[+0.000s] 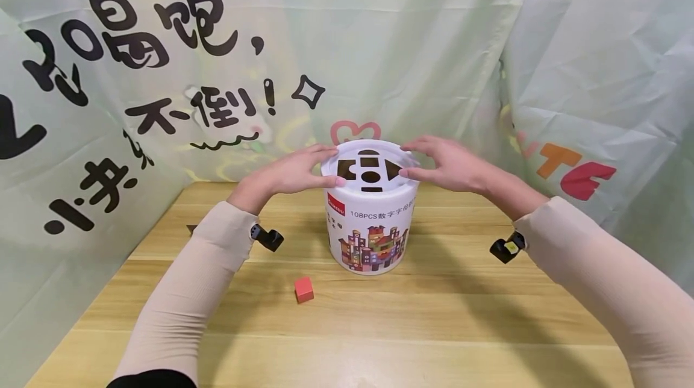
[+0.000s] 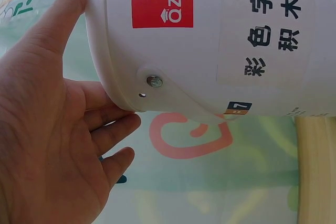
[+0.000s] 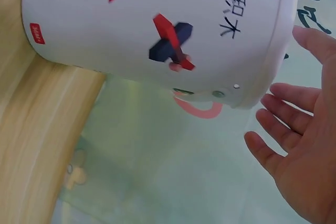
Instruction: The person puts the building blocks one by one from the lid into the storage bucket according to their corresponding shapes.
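Both my left hand (image 1: 297,172) and my right hand (image 1: 454,165) are at the top edge of a white toy-block bucket (image 1: 370,219), which stands upright on the far middle part of the table (image 1: 444,328). On the left the grip is wide, thumb and fingertips set apart along the edge; on the right it is wide too, though I cannot tell how firmly those fingers touch. I have no block in either hand. The shape-sorter lid (image 1: 352,185) sits level and looks seated all round, so I judge the covering done or nearly so; whether I am pressing it down or easing it off, I can't say. One red cube (image 1: 304,290) lies loose to the near left, well apart from the bucket, so that piece is left outside. A dark piece (image 1: 191,229) peeks out beside the left sleeve (image 1: 190,282), too hidden to identify. The lid's openings look dark, so how much is inside I cannot tell.
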{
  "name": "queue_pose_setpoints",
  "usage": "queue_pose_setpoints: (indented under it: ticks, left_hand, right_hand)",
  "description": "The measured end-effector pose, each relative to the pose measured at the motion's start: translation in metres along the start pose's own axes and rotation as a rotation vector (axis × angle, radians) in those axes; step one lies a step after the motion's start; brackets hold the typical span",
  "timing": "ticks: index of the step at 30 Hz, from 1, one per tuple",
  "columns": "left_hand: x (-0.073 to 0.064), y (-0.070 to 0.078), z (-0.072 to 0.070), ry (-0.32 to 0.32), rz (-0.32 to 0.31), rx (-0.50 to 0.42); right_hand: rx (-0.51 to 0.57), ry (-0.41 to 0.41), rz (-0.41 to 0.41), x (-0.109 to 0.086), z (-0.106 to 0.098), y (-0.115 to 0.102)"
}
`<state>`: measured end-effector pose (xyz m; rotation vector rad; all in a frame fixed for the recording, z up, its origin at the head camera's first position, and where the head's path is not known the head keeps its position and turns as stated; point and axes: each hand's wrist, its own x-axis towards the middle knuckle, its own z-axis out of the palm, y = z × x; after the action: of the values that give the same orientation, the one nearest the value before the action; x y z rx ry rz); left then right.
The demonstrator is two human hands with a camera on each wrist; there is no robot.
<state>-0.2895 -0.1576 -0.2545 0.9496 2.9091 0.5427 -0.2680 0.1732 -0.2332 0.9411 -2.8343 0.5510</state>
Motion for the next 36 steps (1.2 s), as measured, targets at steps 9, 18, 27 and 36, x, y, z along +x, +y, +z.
queue_pose_setpoints:
  ticks: [9,18,27,36]
  left_hand:
    - [0.0,0.002,-0.001,-0.007,0.011,-0.002]
    - [0.001,0.002,-0.002,-0.009,0.006,-0.008]
    - [-0.002,0.004,-0.003,-0.013,0.001,-0.015]
    - [-0.005,0.005,0.002,0.0,-0.001,0.011]
  right_hand:
    - [0.01,0.05,0.05,-0.019,0.008,0.003]
    - [-0.022,0.087,0.075,-0.026,0.016,0.003]
    - [-0.034,0.075,0.095,-0.024,0.022,-0.001]
    - [-0.02,0.065,0.114,-0.026,0.023,-0.003]
